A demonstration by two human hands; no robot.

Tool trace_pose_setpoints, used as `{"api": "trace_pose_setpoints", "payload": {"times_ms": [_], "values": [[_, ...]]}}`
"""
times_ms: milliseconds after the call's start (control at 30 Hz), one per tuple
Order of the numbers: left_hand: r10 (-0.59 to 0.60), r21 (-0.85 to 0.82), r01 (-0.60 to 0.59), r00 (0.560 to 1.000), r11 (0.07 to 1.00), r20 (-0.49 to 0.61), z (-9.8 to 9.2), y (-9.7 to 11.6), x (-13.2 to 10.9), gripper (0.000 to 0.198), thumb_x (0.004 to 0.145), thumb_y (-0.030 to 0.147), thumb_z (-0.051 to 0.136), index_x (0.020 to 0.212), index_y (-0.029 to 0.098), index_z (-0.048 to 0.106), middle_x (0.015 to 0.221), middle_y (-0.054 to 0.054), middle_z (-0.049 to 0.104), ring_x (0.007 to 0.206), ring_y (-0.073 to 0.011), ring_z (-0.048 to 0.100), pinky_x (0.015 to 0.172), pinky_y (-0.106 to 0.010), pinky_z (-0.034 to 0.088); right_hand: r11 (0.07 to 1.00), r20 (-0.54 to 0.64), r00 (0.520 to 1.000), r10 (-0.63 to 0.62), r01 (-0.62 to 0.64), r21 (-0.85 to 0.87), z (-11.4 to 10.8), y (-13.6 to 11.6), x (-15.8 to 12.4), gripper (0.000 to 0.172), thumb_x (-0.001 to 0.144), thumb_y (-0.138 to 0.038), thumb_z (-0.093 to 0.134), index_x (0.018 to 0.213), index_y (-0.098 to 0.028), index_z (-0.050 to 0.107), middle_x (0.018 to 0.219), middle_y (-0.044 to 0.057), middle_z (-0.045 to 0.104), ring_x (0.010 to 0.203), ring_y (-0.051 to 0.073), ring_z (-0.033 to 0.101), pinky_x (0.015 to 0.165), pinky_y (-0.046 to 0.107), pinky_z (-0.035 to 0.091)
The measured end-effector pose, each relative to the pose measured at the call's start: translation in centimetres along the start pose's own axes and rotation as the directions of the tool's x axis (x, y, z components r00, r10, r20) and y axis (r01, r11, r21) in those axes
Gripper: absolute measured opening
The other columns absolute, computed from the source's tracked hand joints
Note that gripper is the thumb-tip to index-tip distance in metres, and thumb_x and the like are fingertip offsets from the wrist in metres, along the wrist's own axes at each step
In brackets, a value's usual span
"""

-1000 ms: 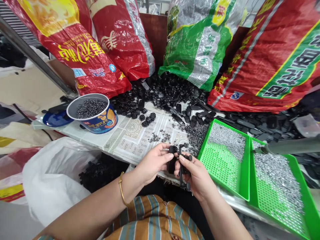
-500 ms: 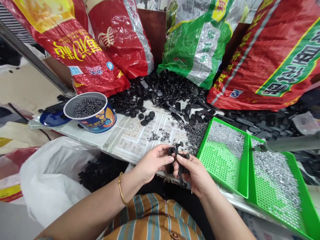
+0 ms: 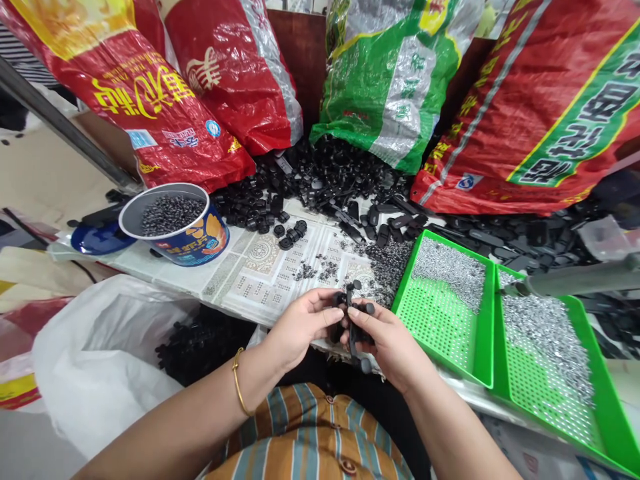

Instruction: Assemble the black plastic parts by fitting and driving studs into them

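Left hand (image 3: 300, 325) and right hand (image 3: 393, 340) grip black parts (image 3: 353, 335); table (image 3: 240, 257) bears tub (image 3: 200, 243) by left edge, sacks (image 3: 345, 107) by rear, tube (image 3: 575, 277) overhanging green tray (image 3: 614, 413).

Tub (image 3: 193, 241) left, trays (image 3: 486, 347) right, sacks (image 3: 370, 87) behind parts (image 3: 325, 177).

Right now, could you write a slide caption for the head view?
Left hand and right hand hold black parts with round ends beside a green perforated plastic tray of small silvery pieces.
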State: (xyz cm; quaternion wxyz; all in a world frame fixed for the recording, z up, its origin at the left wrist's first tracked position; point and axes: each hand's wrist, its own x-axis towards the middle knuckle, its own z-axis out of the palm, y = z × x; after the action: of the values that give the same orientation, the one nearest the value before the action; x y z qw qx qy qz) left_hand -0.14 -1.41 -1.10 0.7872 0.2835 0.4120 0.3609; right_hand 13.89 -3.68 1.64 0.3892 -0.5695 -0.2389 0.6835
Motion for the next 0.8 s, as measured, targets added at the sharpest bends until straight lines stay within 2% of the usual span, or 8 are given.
{"api": "trace_pose_setpoints", "payload": {"times_ms": [133, 300, 567, 800], "values": [[-0.024, -0.038, 0.024, 1.0, 0.999, 0.009, -0.1, 0.3, 0.1, 0.031, 0.07, 0.021, 0.067, 0.1, 0.018, 0.059, 0.098, -0.005, 0.061, 0.08, -0.014, 0.059, 0.07, -0.03, 0.05, 0.989, -0.001, 0.996, -0.088, 0.087, -0.119, 0.1, -0.1, 0.5, 0.03, 0.061, -0.037, 0.07, 0.079, -0.018, 0.056, 0.065, -0.003, 0.057, 0.058, 0.01, 0.054, 0.054, 0.024, 0.046], [-0.027, -0.064, 0.029, 0.999, 0.997, 0.038, -0.6, 0.3, 0.4, 0.029, 0.071, 0.023, 0.067, 0.099, 0.019, 0.06, 0.095, -0.004, 0.061, 0.078, -0.0124, 0.059, 0.071, -0.029, 0.049, 0.968, -0.01, 0.985, -0.17, 0.166, -0.187, -0.3, 0.1, 1.1, 0.034, 0.062, -0.037, 0.07, 0.084, -0.02, 0.051, 0.064, -0.004, 0.057, 0.055, 0.01, 0.052, 0.053, 0.025, 0.044], [-0.076, -0.094, 0.077, 0.997, 0.993, 0.011, 0.1, 0.7, 0.5, 0.03, 0.069, 0.022, 0.069, 0.096, 0.017, 0.059, 0.087, -0.004, 0.062, 0.074, -0.0136, 0.06, 0.069, -0.03, 0.048, 0.969, -0.039, 0.989, -0.142, 0.131, -0.211, -0.8, -0.5, 1.1, 0.036, 0.058, -0.038, 0.072, 0.081, -0.021, 0.049, 0.062, -0.006, 0.053, 0.053, 0.01, 0.05, 0.047, 0.024, 0.045], [-0.094, -0.107, 0.095, 0.995, 0.99, 0.014, 0.3, 0.6, 1.0, 0.029, 0.069, 0.024, 0.069, 0.095, 0.017, 0.06, 0.084, -0.003, 0.061, 0.071, -0.0128, 0.059, 0.068, -0.03, 0.047, 0.957, -0.033, 0.986, -0.162, 0.149, -0.25, -1.0, -0.5, 1.5, 0.036, 0.059, -0.038, 0.071, 0.082, -0.021, 0.049, 0.056, -0.006, 0.053, 0.048, 0.008, 0.048, 0.046, 0.023, 0.042]]}}
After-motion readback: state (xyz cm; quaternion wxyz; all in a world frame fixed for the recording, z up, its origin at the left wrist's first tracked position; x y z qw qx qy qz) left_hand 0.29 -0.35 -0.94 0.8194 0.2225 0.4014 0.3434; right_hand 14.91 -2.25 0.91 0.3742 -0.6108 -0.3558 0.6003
